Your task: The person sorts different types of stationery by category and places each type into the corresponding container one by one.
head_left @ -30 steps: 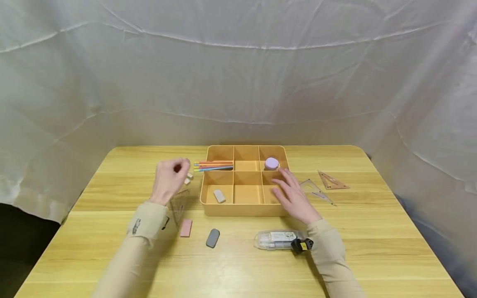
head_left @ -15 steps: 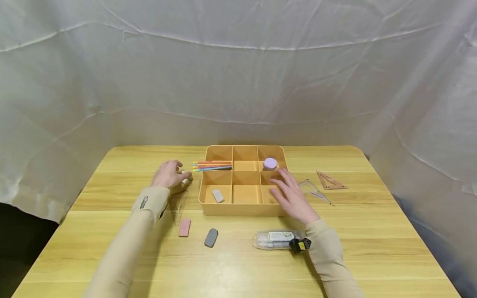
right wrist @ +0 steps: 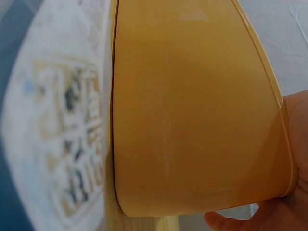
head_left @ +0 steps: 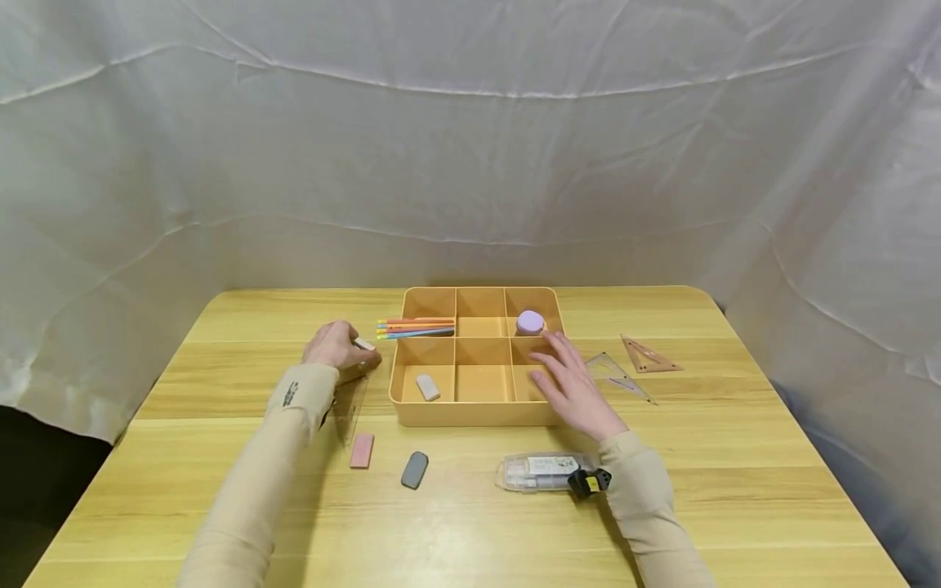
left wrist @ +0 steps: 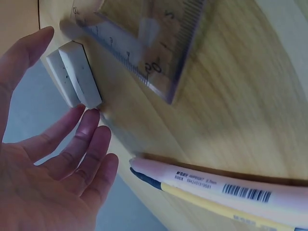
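White erasers [left wrist: 81, 74] | left hand [head_left: 334, 345] has lowered to them, fingertips touching, thumb apart; grasp looks incomplete | right hand [head_left: 578, 398], fingers spread, at organizer [head_left: 470, 414] rim

A pale, silvery-grey sheet [head_left: 470, 163] hangs behind and along both sides of the counter [head_left: 735, 474], its cloth creased by long horizontal folds and catching soft, whitish sheens, most strongly towards the right. The counter has a yellowish wood-grain top with lengthwise streaks, rounded far corners and a bright patch of reflected light near its front. Beyond its left edge lies a black, shadowed area [head_left: 37, 482]; beyond the right edge, the low drapery [head_left: 816, 449] turns a dim blue-grey.
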`<state>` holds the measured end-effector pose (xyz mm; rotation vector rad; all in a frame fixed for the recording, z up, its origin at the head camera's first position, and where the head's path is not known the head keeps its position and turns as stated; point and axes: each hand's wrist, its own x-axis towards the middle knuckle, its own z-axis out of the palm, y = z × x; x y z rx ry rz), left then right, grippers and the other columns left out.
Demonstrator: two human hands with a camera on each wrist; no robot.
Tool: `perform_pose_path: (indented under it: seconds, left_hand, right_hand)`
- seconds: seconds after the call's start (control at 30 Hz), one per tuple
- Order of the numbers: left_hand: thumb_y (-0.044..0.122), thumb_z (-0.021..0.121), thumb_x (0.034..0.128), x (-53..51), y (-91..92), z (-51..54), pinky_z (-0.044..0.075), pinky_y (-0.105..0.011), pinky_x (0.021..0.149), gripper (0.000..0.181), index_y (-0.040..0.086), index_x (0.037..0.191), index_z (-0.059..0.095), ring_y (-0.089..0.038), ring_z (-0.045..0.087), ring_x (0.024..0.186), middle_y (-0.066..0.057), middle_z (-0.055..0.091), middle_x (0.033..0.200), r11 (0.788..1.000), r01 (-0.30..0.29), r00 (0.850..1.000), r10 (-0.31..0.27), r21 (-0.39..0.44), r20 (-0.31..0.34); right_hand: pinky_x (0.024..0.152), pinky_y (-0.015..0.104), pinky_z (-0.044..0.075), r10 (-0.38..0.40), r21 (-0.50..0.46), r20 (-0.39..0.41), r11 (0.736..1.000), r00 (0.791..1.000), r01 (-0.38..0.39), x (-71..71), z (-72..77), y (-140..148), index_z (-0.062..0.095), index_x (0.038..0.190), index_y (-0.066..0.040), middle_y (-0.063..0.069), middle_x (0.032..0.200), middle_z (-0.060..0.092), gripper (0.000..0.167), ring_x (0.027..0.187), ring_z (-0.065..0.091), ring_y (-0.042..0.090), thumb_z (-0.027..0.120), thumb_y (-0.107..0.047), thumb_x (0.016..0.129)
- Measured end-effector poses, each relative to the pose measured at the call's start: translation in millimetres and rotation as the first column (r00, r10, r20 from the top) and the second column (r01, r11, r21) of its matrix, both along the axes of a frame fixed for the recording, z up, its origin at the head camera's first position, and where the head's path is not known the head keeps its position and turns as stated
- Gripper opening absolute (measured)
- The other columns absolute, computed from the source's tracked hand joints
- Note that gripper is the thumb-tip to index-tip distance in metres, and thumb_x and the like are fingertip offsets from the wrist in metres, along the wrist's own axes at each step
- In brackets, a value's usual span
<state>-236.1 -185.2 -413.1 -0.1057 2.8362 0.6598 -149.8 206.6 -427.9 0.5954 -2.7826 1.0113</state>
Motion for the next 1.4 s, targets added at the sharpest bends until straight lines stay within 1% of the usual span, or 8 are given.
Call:
perform_pose_path:
  seconds: [0.17,0.33,0.47,0.6,0.8,1.17,1.27,1.4]
  left_hand:
    - [0.038,0.080,0.0819,-2.1,-0.5,-2.7,0.049,-0.039,0.078,0.044,0.003,0.106,0.071,-0.028,0.061,0.094,-0.016,0.070,0.107,1.000,0.008,1.000,-0.008,-0.011,-0.013]
    - [0.036,0.078,0.0833,-0.5,-1.0,-3.4,0.051,-0.041,0.080,0.045,0.000,0.110,0.070,-0.029,0.062,0.095,-0.018,0.071,0.110,1.000,0.004,0.999,-0.004,-0.005,-0.032]
    - [0.032,0.076,0.0852,3.6,-0.8,-2.5,0.052,-0.046,0.089,0.045,-0.002,0.115,0.067,-0.032,0.065,0.099,-0.020,0.072,0.112,1.000,-0.005,0.998,0.007,0.028,-0.059]
    - [0.027,0.074,0.0871,9.5,0.5,0.2,0.048,-0.053,0.103,0.052,-0.004,0.126,0.060,-0.039,0.063,0.113,-0.024,0.068,0.122,0.996,-0.022,0.995,0.030,0.087,-0.096]
    - [0.020,0.076,0.0854,20.0,3.7,5.4,0.046,-0.054,0.106,0.056,-0.006,0.132,0.056,-0.043,0.058,0.119,-0.029,0.061,0.131,0.982,-0.011,0.987,0.041,0.190,-0.157]
    - [0.021,0.075,0.0881,40.4,10.9,14.9,0.045,-0.057,0.108,0.057,-0.005,0.135,0.056,-0.044,0.057,0.124,-0.030,0.062,0.132,0.962,0.051,0.961,0.026,0.268,-0.275]
    - [0.019,0.074,0.0892,46.1,11.8,18.4,0.044,-0.057,0.108,0.056,-0.007,0.136,0.055,-0.044,0.057,0.123,-0.030,0.061,0.131,0.954,0.075,0.949,0.022,0.291,-0.314]
    - [0.019,0.073,0.0904,52.6,12.5,23.2,0.044,-0.058,0.106,0.055,-0.008,0.135,0.055,-0.044,0.059,0.119,-0.031,0.061,0.129,0.946,0.098,0.926,0.027,0.308,-0.376]
  right_hand:
    - [0.122,0.069,0.014,0.000,0.000,-0.001,1.000,1.000,0.000,-0.5,-0.5,-0.2,0.058,0.135,0.002,0.022,0.164,0.027,0.039,0.154,0.014,0.045,0.053,-0.019,0.103]
    - [0.122,0.069,0.014,0.001,-0.003,-0.001,1.000,1.000,-0.001,-1.0,-1.4,-0.6,0.058,0.135,0.001,0.022,0.164,0.027,0.039,0.154,0.014,0.046,0.053,-0.020,0.103]
    - [0.122,0.069,0.014,0.001,-0.004,0.000,1.000,1.000,-0.001,-0.8,-1.6,-0.5,0.058,0.135,0.001,0.022,0.164,0.027,0.039,0.154,0.014,0.045,0.053,-0.020,0.103]
    - [0.122,0.069,0.014,0.000,-0.001,-0.005,1.000,1.000,0.000,-0.9,-2.0,0.1,0.058,0.135,0.001,0.022,0.164,0.027,0.038,0.154,0.015,0.046,0.053,-0.019,0.103]
    - [0.122,0.069,0.014,-0.002,-0.005,-0.006,1.000,1.000,0.001,-0.7,-2.1,1.6,0.058,0.135,0.001,0.022,0.164,0.028,0.038,0.154,0.014,0.046,0.053,-0.019,0.103]
    - [0.121,0.069,0.014,-0.002,0.008,-0.012,1.000,1.000,0.002,-0.6,-2.1,2.1,0.058,0.136,0.001,0.022,0.164,0.027,0.038,0.154,0.013,0.045,0.052,-0.019,0.103]
    - [0.121,0.069,0.014,-0.001,0.012,-0.015,1.000,1.000,0.001,-0.9,-1.9,1.7,0.058,0.135,0.001,0.022,0.164,0.027,0.038,0.154,0.014,0.045,0.053,-0.019,0.103]
    - [0.121,0.069,0.014,-0.001,0.013,-0.014,1.000,1.000,0.001,-1.0,-1.8,1.5,0.058,0.135,0.001,0.022,0.164,0.027,0.038,0.154,0.014,0.046,0.052,-0.018,0.103]
